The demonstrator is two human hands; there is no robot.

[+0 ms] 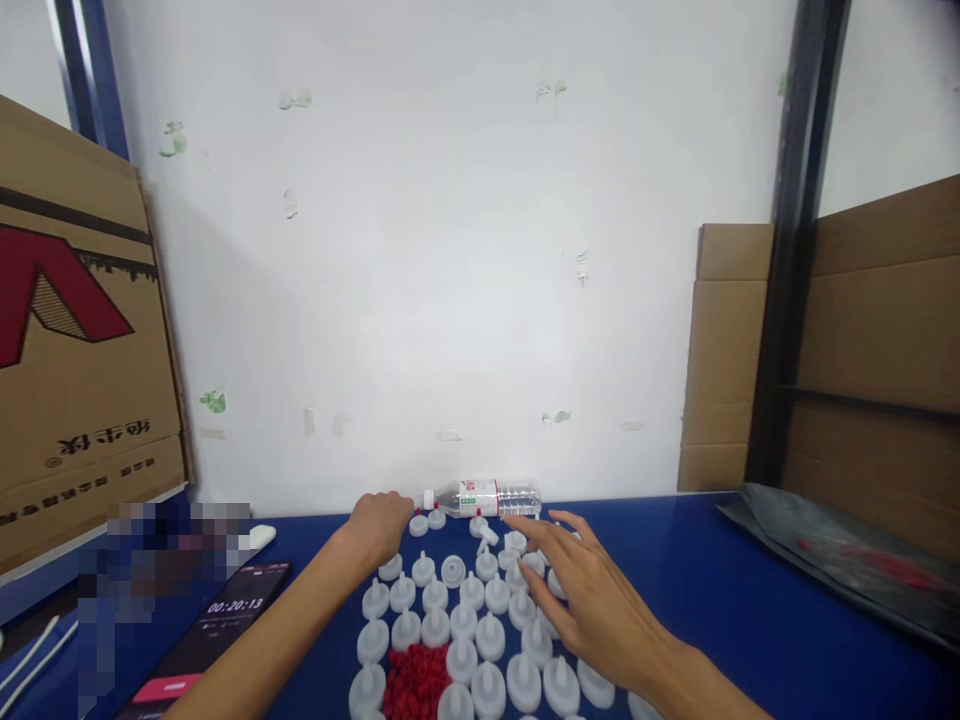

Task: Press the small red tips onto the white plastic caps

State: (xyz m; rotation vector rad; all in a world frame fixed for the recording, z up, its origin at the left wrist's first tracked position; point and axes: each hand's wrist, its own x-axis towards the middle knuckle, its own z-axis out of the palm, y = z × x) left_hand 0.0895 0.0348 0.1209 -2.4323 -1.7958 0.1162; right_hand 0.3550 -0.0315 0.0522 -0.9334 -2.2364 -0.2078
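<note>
Several white plastic nozzle caps [490, 636] stand with their spouts up on the blue table, around a pile of small red tips [417, 680]. At the far left of the caps, my left hand [379, 527] is closed, knuckles up; what its fingers hold, if anything, is hidden. Beside it stand two caps with red tips [418, 523]. My right hand [574, 585] reaches over the right-hand caps, palm down with fingers apart. Its index fingertip is near another red-tipped cap [478, 524] and a tilted white cap [488, 538]. Contact there is unclear.
A labelled clear bottle [480, 498] lies on its side behind the caps, along the wall. On the left are a phone [217, 625] showing a timer and a large cardboard box [82, 330]. A dark plastic bag [847, 560] lies on the right of the blue table [697, 590].
</note>
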